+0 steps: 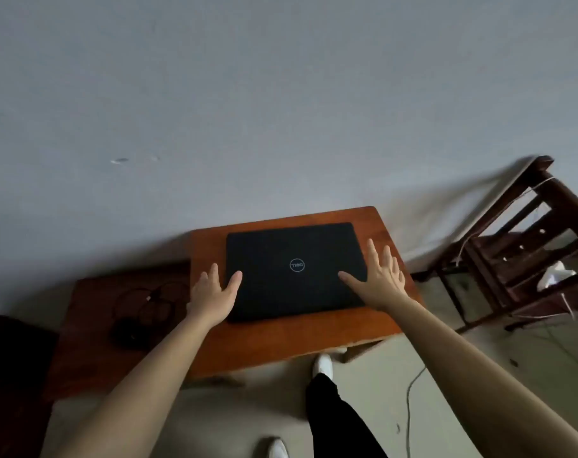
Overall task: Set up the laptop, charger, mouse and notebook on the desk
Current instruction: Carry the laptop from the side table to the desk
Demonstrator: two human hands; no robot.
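Left hand (214, 294) and right hand (378, 280) spread open-fingered over the closed laptop (294, 289), flat on the bench (281, 342); a dark cable (145, 305) waits on the side table (89, 342), mouse and notebook unseen.

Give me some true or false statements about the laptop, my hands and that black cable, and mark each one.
1. The Dell laptop lies closed on the orange-brown desk. True.
2. The left hand grips a mouse. False: its fingers are spread, and it holds nothing, at the laptop's left edge.
3. The right hand is open at the laptop's right side. True.
4. The coiled black cable lies on the laptop's lid. False: it lies on the darker side table left of the desk.
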